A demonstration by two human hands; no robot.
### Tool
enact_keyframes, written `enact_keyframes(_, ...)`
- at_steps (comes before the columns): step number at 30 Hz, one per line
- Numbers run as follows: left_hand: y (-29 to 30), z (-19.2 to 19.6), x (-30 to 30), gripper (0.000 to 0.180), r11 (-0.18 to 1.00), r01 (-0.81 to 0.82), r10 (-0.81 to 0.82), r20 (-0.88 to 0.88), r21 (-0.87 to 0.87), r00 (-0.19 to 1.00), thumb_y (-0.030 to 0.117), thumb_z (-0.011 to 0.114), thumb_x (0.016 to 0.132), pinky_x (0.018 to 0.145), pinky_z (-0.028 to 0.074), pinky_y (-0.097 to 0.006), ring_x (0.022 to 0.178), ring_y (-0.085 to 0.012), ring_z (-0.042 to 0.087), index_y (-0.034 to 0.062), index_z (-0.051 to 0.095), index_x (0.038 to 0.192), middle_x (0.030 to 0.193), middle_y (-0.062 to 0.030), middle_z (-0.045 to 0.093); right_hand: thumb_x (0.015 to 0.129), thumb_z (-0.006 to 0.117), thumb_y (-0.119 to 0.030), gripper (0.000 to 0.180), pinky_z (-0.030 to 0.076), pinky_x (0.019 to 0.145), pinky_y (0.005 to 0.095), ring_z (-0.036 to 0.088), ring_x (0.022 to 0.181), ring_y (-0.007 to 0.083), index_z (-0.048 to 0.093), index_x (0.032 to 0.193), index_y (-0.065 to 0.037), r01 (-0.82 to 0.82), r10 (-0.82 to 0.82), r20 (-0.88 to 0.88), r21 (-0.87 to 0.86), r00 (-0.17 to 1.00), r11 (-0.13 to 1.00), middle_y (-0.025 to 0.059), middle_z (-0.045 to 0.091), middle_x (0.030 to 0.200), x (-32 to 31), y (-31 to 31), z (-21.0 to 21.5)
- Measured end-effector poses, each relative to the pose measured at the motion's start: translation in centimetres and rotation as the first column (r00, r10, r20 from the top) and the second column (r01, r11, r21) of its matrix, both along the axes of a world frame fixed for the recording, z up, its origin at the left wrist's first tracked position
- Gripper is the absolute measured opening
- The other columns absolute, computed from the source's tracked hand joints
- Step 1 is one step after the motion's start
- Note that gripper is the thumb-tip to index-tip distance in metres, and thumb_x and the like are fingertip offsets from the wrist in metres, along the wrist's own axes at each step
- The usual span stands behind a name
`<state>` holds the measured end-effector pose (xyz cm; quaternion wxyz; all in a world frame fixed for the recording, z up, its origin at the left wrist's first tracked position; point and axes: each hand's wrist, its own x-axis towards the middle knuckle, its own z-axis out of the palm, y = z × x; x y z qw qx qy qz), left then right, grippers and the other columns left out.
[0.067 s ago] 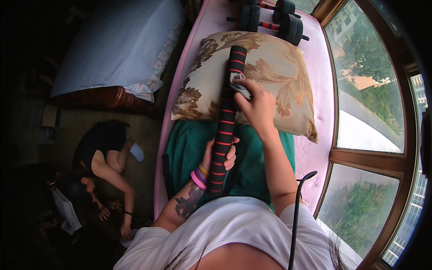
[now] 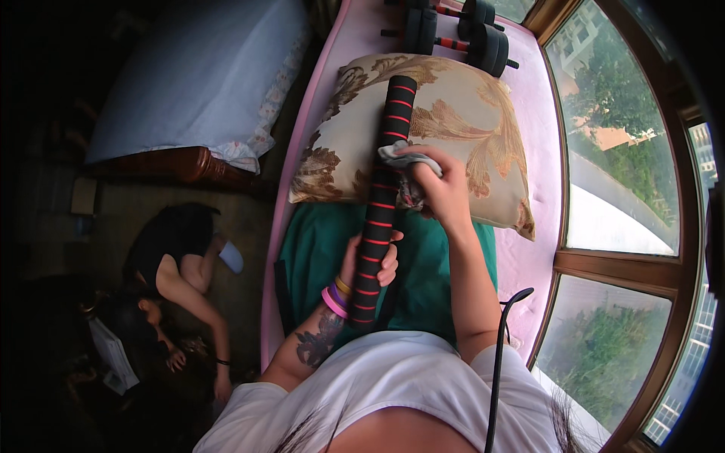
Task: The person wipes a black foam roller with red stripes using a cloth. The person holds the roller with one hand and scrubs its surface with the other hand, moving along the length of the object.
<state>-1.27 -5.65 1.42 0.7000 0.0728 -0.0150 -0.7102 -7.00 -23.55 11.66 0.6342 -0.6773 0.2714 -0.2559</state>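
Observation:
A long black foam-covered bar (image 2: 380, 215) with red rings runs from near my lap up over a patterned cushion (image 2: 476, 124). My left hand (image 2: 387, 260), with bracelets at the wrist, wraps round the bar's lower part; some fingers are hidden behind it. Against the bar's side, about midway up, my right hand (image 2: 442, 185) pinches a crumpled grey cloth (image 2: 414, 170). The cloth touches the foam and hangs partly below my fingers. Green fabric (image 2: 423, 264) covers my lap under the bar.
Dumbbells (image 2: 453, 45) lie beyond the cushion on the pink padded surface (image 2: 540, 143). Wood-framed windows (image 2: 619, 128) line the right side. At the lower left another person (image 2: 177, 241) crouches on the floor, near a bed (image 2: 204, 83). A black cable (image 2: 498, 362) hangs close to my right arm.
My right hand has slid the cloth down the bar toward me, and more of the cloth now shows. The left hand keeps its hold in the same place.

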Motion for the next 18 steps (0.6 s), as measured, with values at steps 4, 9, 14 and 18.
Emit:
enact_keyframes(4, 0.0, 0.0, -0.4, 0.057, 0.999, -0.040, 0.040, 0.026, -0.008, 0.999, 0.047, 0.034, 0.091, 0.044, 0.039, -0.027, 0.051, -0.0148, 0.042, 0.0005, 0.043, 0.122, 0.062, -0.0053, 0.046, 0.084, 0.048, -0.014, 0.027, 0.033, 0.033, 0.0201, 0.044, 0.043, 0.0041, 0.064, 0.104, -0.006, 0.177, -0.183, 0.032, 0.143, 0.983, 0.974, -0.0025, 0.053, 0.061, -1.2, 1.0, -0.5)
enact_keyframes(9, -0.3, 0.3, -0.3, 0.055, 0.999, -0.026, 0.027, 0.025, -0.040, 0.999, 0.050, 0.039, 0.090, 0.046, 0.040, -0.026, 0.053, -0.0143, 0.042, 0.0044, 0.040, 0.121, 0.067, -0.0064, 0.046, 0.082, 0.052, -0.011, 0.029, 0.044, 0.049, 0.0262, 0.055, 0.056, 0.0088, 0.061, 0.108, -0.005, 0.236, -0.232, 0.055, -0.079, 0.971, 0.968, -0.0003, 0.059, 0.067, -0.1, -0.5, -0.9)
enact_keyframes(14, 0.1, 0.0, -0.9, 0.062, 0.994, -0.107, 0.106, -0.037, -0.029, 0.994, 0.058, 0.043, 0.087, 0.049, 0.043, -0.025, 0.058, -0.0133, 0.047, 0.0029, 0.039, 0.116, 0.084, -0.0062, 0.046, 0.077, 0.051, -0.012, 0.029, 0.042, 0.043, 0.0254, 0.053, 0.047, 0.0110, 0.063, 0.103, -0.004, 0.020, -0.026, -0.033, -0.179, 0.999, 0.984, 0.0006, 0.057, 0.060, 0.7, -0.5, -1.6)
enact_keyframes(18, 0.6, -0.8, -0.7, 0.060, 0.995, -0.101, 0.100, 0.025, 0.012, 0.995, 0.056, 0.041, 0.089, 0.050, 0.045, -0.024, 0.063, -0.0134, 0.051, 0.0001, 0.040, 0.110, 0.087, -0.0061, 0.047, 0.076, 0.043, -0.010, 0.033, 0.044, 0.043, 0.0226, 0.055, 0.051, 0.0088, 0.062, 0.101, 0.000, -0.372, 0.386, 0.015, 0.306, 0.922, 0.876, 0.0038, 0.060, 0.069, -2.5, -0.1, 0.2)
